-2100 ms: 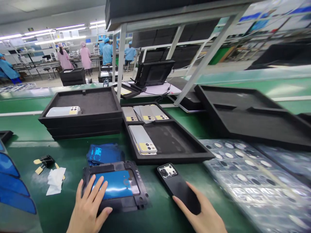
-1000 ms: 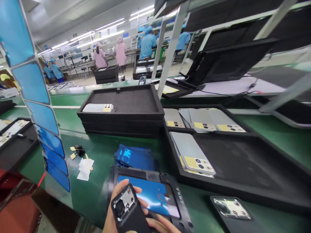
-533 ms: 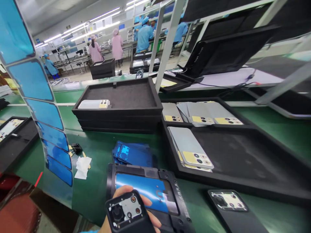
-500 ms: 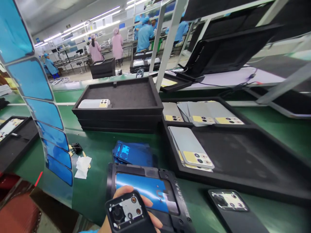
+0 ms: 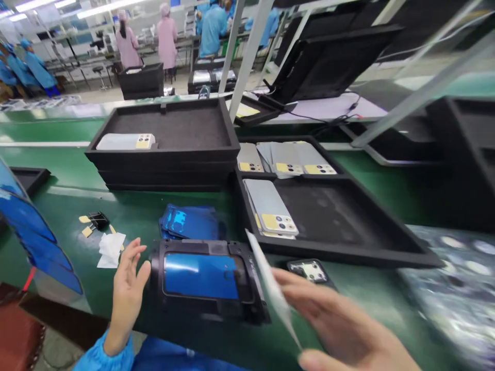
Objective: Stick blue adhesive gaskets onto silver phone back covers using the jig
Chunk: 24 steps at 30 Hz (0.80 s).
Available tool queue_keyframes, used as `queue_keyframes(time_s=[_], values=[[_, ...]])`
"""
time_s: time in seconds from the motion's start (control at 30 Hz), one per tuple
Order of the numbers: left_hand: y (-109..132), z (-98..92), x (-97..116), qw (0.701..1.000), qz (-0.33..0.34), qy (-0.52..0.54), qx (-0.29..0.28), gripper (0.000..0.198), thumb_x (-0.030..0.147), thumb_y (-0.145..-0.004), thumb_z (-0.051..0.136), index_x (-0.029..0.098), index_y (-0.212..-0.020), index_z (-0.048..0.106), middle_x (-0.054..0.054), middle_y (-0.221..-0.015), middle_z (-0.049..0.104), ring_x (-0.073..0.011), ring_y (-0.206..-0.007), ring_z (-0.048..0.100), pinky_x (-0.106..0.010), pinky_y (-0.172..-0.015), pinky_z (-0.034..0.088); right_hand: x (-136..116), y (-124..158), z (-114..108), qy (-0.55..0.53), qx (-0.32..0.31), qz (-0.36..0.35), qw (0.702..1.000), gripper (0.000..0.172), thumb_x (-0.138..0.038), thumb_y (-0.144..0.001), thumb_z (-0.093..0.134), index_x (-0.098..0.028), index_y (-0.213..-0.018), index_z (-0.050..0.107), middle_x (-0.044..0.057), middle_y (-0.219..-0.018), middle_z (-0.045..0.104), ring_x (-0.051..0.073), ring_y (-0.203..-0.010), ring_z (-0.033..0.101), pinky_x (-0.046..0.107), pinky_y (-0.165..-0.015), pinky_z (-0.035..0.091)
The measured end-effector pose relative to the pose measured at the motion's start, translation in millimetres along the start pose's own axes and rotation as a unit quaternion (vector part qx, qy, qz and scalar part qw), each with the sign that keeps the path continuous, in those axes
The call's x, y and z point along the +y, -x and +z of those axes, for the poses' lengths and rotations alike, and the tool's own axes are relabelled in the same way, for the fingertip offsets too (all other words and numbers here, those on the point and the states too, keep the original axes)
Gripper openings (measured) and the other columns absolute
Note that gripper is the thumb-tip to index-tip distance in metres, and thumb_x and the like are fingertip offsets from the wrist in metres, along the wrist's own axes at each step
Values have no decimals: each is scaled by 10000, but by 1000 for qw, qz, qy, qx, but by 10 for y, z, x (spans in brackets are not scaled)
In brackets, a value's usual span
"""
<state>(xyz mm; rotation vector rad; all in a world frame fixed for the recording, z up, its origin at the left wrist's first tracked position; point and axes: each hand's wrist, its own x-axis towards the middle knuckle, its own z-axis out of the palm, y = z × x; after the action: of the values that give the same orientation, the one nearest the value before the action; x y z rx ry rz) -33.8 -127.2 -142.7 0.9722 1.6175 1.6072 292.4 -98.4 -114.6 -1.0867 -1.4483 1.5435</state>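
My left hand (image 5: pixel 129 288) is open, fingers apart, beside the left end of a black fixture (image 5: pixel 251 278) with a blue film-covered panel (image 5: pixel 201 275) in its recess. To the right of the fixture, my right hand (image 5: pixel 340 319) grips a thin pale panel (image 5: pixel 270 281) between thumb and fingers. It is tilted nearly edge-on, so its face is hard to make out. Behind that hand a black phone body (image 5: pixel 309 270) with an exposed camera area lies on the green table, partly covered by the fingers. Blue film-covered panels (image 5: pixel 193 221) are stacked just behind the fixture.
A black tray (image 5: pixel 348 206) holds silver phone back covers (image 5: pixel 270 203). Stacked black trays (image 5: pixel 166 170) stand at back left. Left are a binder clip (image 5: pixel 98 220), white tissue (image 5: pixel 111 250) and a hanging blue film strip (image 5: pixel 34 232). Blurred clear plastic (image 5: pixel 444 293) lies right. People work behind.
The view has swung right. My left hand, which held a black phone body over the fixture, is now empty at its left. My right hand has come into view with the pale panel.
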Motion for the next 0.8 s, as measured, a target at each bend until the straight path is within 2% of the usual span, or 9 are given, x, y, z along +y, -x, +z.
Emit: queue_keyframes(time_s=[0.1,0.23,0.4,0.63,0.8], values=[[-27,76,-31,999,-28,-10,-40,280,410,-828,778,266,-1058,708,-76,-1487,519,-270,-1467,396,-439,-1231,289,-119,-153,-71,190,28,-28,981,428,-421,-804,795,-355,-1204,658,52,-1460,595,328,-1386,521,474,-1124,472],[3,170,-21,996,-58,2,-66,331,417,-799,802,261,-1071,695,-82,-1547,451,-269,-1499,344,-394,-1211,334,-222,-375,4,304,-14,-62,950,387,-370,-849,714,-314,-1223,631,66,-1430,615,318,-1335,575,465,-1085,519],[34,212,22,993,-84,15,-80,393,434,-801,793,243,-1122,673,-97,-1572,432,-292,-1481,375,-396,-1184,389,-204,-475,64,359,-50,-84,928,394,-294,-873,666,-333,-1256,582,51,-1459,585,300,-1327,584,463,-1044,557],[15,245,70,990,-116,40,-75,433,424,-809,784,227,-1167,640,-105,-1581,431,-290,-1435,449,-387,-1149,439,-205,-511,233,382,-127,-82,912,417,-192,-876,616,-291,-1277,560,84,-1470,551,294,-1360,549,483,-1130,493],[3,243,46,990,-108,34,-87,436,374,-759,834,217,-1120,646,-110,-1585,419,-288,-1425,462,-356,-1137,448,-209,-545,282,378,-153,-63,911,355,-155,-878,603,-272,-1211,564,77,-1519,503,290,-1443,451,479,-1180,439]])
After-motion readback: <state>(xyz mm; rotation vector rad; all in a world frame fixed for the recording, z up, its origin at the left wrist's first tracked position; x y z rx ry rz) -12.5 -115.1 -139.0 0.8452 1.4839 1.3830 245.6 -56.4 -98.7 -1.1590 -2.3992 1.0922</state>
